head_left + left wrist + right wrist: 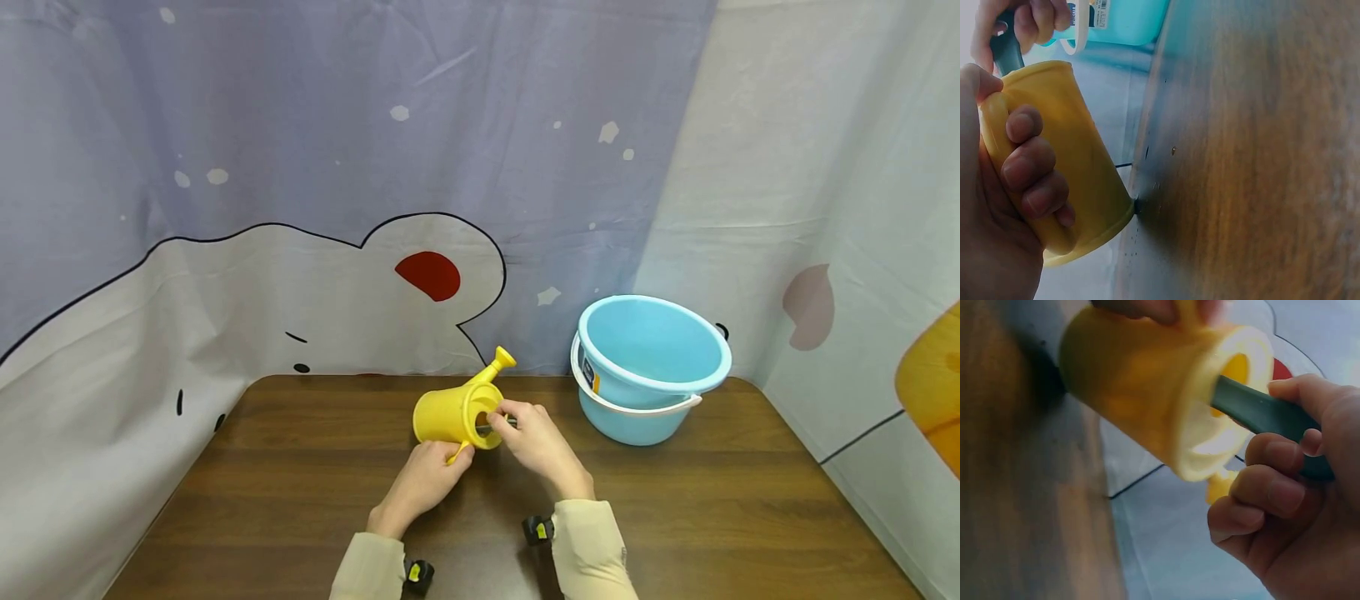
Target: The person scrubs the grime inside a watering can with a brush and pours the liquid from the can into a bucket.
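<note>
A yellow watering can [441, 415] tilts near the wooden table's [262, 500] twelve-o'clock edge, left hand [430, 473] gripping its handle [995, 119] at six, right hand [542, 442] holding a green tool [1266, 412] partly inside; a blue bucket [622, 423] stands toward three.

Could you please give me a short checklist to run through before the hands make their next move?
1. Left hand grips the watering can by its handle: ok.
2. Right hand holds the green tool: ok.
3. Tool reaches into the can's open end: ok.
4. Tool's far end visible: not ok, hidden inside.
5. Blue bucket stands apart from the can: ok.
</note>
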Tool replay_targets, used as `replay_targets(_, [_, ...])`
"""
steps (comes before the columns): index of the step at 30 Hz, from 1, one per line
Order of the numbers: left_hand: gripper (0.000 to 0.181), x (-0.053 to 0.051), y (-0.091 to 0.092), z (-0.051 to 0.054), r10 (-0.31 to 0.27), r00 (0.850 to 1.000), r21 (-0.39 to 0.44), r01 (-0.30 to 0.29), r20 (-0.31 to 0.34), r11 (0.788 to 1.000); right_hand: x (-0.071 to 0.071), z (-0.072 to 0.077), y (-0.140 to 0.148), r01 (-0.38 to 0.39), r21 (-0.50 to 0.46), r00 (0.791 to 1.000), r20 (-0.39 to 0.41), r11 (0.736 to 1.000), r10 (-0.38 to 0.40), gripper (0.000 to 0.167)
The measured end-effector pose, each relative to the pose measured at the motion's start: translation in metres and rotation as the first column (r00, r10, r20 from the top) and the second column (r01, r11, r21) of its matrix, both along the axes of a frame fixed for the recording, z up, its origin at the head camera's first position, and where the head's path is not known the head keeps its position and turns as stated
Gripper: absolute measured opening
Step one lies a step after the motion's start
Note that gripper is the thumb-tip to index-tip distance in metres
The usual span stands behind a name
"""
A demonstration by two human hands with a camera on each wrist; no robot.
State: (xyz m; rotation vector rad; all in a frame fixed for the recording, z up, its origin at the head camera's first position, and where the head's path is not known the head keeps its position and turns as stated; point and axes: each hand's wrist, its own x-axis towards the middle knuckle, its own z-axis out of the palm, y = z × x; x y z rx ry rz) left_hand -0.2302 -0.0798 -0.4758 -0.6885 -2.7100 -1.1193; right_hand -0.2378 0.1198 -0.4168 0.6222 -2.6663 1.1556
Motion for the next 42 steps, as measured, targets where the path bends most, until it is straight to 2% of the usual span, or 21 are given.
replay_targets(6, [0.047,0.000,0.000,-0.001,0.001,1.000,-0.005,-0.001,0.000,1.000,-0.003,-0.009,-0.007,-0.001,0.003,1.000,0.002,1.000,0.001,0.024])
replay_targets(12, [0.048,0.000,0.000,0.000,0.003,1.000,-0.006,-0.003,-0.019,1.000,-0.002,-0.007,-0.006,-0.014,0.034,1.000,-0.019,0.999,0.015,0.022])
replay_targets(17, [0.047,0.000,0.000,0.000,0.000,1.000,0.001,0.000,-0.013,1.000,0.002,0.001,0.000,-0.031,0.040,0.999,-0.012,0.999,0.031,0.020])
replay_targets(30, [0.048,0.001,0.000,0.000,-0.012,1.000,0.010,0.012,0.004,1.000,0.011,0.024,0.017,-0.013,0.046,1.000,0.012,0.999,0.012,0.019])
replay_targets(34, [0.048,0.001,0.000,0.000,-0.011,1.000,0.014,0.011,0.003,1.000,0.010,0.021,0.014,-0.006,0.041,1.000,-0.001,0.999,0.006,0.019])
replay_targets(42, [0.048,0.001,0.000,-0.001,-0.010,1.000,0.008,0.010,0.001,1.000,0.000,0.001,0.004,-0.001,0.044,1.000,-0.006,0.999,0.001,0.016])
